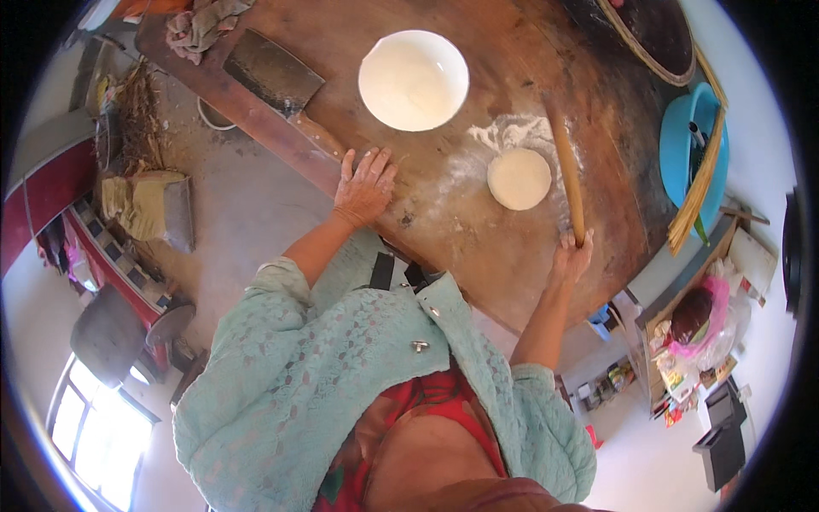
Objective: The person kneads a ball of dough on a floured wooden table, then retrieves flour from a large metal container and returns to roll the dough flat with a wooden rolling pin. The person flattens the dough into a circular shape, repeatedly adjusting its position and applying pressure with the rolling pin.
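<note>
A pale, flattened round of dough (519, 179) lies on the wooden table (461, 230), with white flour (512, 132) scattered around its far side. Just to its right is a long wooden rolling pin (565, 162). My right hand (573, 256) grips the near end of the pin, which points away from me. The pin and the dough appear apart. Flat on the table's left part rests my left hand (367, 183), fingers spread, holding nothing. Beyond it stands a white bowl (414, 81), with some pale stuff inside that I cannot make out.
A broad cleaver (271, 72) lies at the table's left edge, near a crumpled cloth (200, 30). At the right are a blue basin (678, 145), a straw brush (704, 192) and a large dark round vessel (657, 38). A sack (153, 209) sits on the floor at left.
</note>
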Available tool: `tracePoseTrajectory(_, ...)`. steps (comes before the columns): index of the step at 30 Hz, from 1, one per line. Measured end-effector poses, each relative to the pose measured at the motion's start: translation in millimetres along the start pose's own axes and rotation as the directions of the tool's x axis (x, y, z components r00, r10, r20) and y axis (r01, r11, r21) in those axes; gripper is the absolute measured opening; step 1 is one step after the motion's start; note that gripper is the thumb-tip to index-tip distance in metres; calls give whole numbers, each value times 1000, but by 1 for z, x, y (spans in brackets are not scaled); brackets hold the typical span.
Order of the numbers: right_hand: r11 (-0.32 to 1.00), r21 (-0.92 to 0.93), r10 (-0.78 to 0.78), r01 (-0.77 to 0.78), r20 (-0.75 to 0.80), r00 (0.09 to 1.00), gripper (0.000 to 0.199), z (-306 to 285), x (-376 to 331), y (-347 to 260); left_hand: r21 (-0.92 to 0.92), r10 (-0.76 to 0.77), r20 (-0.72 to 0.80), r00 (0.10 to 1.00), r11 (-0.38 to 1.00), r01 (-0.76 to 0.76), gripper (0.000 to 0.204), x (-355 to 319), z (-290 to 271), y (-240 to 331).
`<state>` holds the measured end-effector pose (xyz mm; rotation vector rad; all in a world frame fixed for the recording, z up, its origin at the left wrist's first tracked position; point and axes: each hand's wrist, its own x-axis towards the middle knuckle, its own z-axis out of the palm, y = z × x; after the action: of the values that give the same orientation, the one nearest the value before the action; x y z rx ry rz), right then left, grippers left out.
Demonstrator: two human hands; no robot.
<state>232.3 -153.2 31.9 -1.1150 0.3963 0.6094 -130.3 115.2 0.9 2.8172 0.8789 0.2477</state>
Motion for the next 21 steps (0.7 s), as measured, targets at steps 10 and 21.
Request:
tracePoseTrajectory(10, 986, -92, -139, 136, -31, 990, 8, 31, 15, 5, -23, -20, -34, 999, 1000, 19, 35, 0, -3, 1)
tracePoseTrajectory(21, -465, -709, -491, 531, 705, 511, 17, 74, 5, -16, 75, -55, 22, 998, 996, 53, 35, 1, -8, 2)
